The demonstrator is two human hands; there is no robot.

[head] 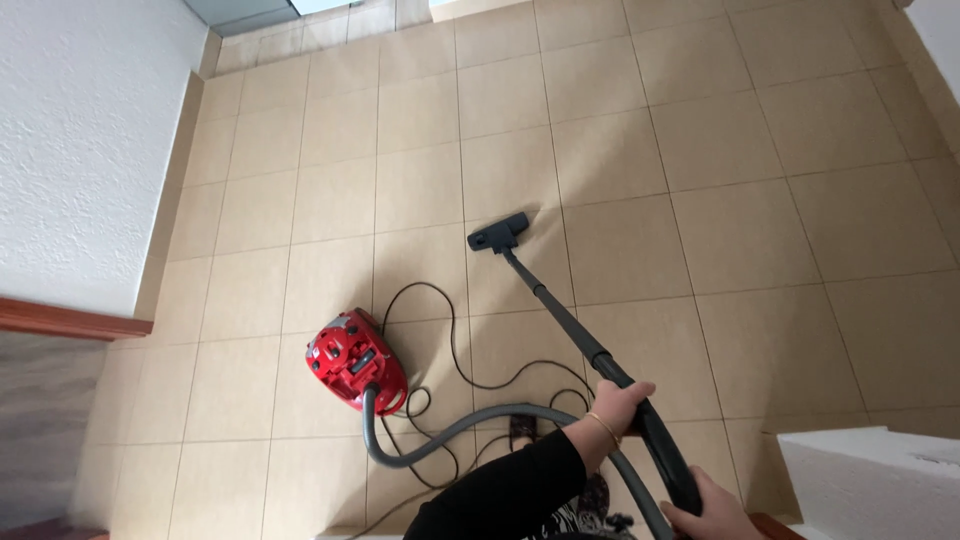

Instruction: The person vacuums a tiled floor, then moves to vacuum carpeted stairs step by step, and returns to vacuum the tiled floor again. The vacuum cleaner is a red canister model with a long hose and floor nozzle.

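My left hand (620, 402), with a black sleeve and a thin bracelet at the wrist, grips the dark wand (562, 320) of a vacuum cleaner. My right hand (712, 508) holds the wand's curved handle at the bottom edge. The wand runs up and left to a dark floor nozzle (498, 234) that rests flat on the beige tiled floor (760, 230). A grey hose (470, 420) curves from the handle to the red canister vacuum (354, 360) on the floor to my left.
A thin black power cord (455, 345) loops across the tiles between canister and wand. A white wall (80, 150) with a wooden ledge stands at left. A white block (870, 480) sits at lower right.
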